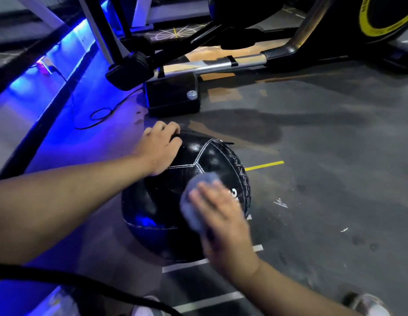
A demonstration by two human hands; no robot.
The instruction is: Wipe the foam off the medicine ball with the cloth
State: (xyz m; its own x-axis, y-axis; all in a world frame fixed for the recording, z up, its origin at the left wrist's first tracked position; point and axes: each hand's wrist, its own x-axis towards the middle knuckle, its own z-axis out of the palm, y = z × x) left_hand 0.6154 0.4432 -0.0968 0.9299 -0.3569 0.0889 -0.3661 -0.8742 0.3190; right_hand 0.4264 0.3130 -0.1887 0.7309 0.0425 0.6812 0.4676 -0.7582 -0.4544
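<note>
A black medicine ball [209, 160] with white stitched seams and lacing on its right side lies on the dark gym floor. My left hand [160, 148] grips the ball's top left, fingers curled over its edge. My right hand [217, 210] presses a grey-blue cloth [193, 199] flat against the ball's near right side; the hand and cloth are motion-blurred. The cloth shows beyond my fingers on the left. I cannot make out any foam on the ball's glossy surface.
An exercise machine's black base [173, 96] and chrome rail [212, 62] stand just behind the ball. A black cable [100, 115] loops on the floor at left by a blue-lit wall. Painted white and yellow floor lines run under and right of the ball. A shoe [367, 303] shows at bottom right.
</note>
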